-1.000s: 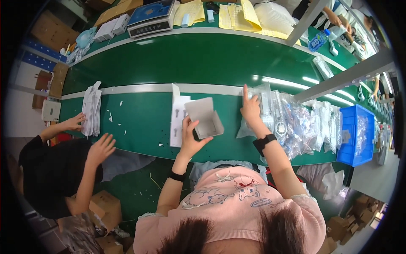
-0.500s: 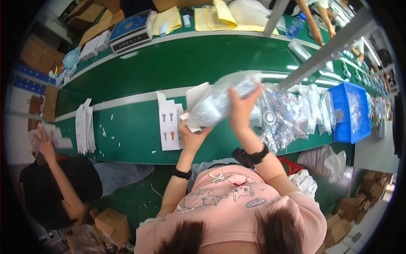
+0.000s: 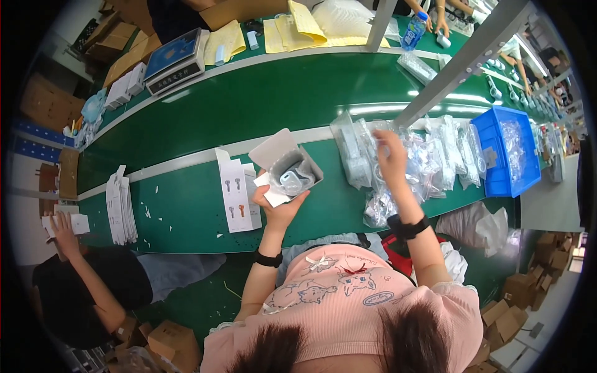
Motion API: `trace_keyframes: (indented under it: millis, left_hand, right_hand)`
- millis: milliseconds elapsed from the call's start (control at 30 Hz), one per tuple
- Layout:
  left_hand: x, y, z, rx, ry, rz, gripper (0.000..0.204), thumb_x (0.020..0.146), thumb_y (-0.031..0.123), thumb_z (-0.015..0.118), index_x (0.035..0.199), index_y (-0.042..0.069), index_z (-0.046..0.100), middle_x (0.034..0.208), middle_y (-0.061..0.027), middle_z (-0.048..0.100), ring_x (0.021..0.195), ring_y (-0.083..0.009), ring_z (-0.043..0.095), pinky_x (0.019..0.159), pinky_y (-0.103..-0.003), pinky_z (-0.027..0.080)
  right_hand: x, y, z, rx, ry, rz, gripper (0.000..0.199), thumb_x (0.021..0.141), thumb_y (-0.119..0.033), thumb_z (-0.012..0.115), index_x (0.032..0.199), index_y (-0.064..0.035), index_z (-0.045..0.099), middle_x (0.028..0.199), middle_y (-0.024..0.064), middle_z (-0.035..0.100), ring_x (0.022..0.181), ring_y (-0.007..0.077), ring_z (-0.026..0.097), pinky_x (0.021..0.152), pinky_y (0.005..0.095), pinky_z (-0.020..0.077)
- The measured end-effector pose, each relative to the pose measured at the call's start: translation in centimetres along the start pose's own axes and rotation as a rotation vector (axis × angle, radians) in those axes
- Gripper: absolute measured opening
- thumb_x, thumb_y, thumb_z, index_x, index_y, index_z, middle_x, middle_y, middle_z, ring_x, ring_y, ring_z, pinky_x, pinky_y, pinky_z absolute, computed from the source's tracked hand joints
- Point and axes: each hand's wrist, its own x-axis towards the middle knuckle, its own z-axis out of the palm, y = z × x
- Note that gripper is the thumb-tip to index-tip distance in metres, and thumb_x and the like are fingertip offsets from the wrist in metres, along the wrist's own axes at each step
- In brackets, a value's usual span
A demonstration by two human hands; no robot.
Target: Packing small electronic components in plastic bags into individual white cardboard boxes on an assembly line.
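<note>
My left hand (image 3: 280,211) grips a small white carton (image 3: 314,166) from below, its flaps standing up. Inside it sits a pale blue and white device (image 3: 291,180) with clear plastic around it; its exact kind I cannot make out. My right hand (image 3: 392,158) is raised over the left part of a pile of clear-bagged items (image 3: 429,155), fingers apart and holding nothing I can see. Just left of that hand lies a long clear plastic package (image 3: 351,152). White printed cartons (image 3: 236,193) rest on the green table, left of the carton I hold.
A stack of flat white cartons (image 3: 120,208) lies farther left, with paper scraps around. At the right end is a blue bin (image 3: 494,158) holding clear bags. A slanting metal post (image 3: 460,68) rises behind the pile. At far left, another person's hand (image 3: 62,233) touches a white carton.
The clear plastic package has left my right hand, which moved right over the pile. The carton in my left hand now tilts open toward me, showing the device inside.
</note>
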Motion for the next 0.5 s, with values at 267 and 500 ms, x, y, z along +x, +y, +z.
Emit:
trace_keyframes:
  millis: [267,500]
  left_hand:
    - [-2.4,-0.7,0.4,0.100,-0.239,-0.295,0.078,0.058,0.010,0.080,0.110,0.009,0.022,0.130,-0.0251,0.026,0.116,-0.0352,0.037,0.093,-0.040,0.036]
    - [2.5,3.4,0.5,0.276,-0.291,-0.227,0.049,0.062,0.013,0.076,0.102,0.006,0.049,0.129,-0.0202,0.030,0.111,-0.0365,0.043,0.088,-0.040,0.039]
  right_hand:
    - [5.5,15.3,-0.4,-0.685,-0.751,0.183,0.030,0.068,-0.004,0.057,0.097,-0.0034,0.061,0.091,0.0178,0.061,0.087,0.0301,0.059,0.073,0.0386,0.0470]
    - [5.5,15.2,-0.6,-0.615,-0.843,0.280,0.029,0.061,-0.005,0.060,0.090,-0.0020,0.061,0.086,0.0171,0.062,0.082,0.0272,0.061,0.070,0.0338,0.0478]
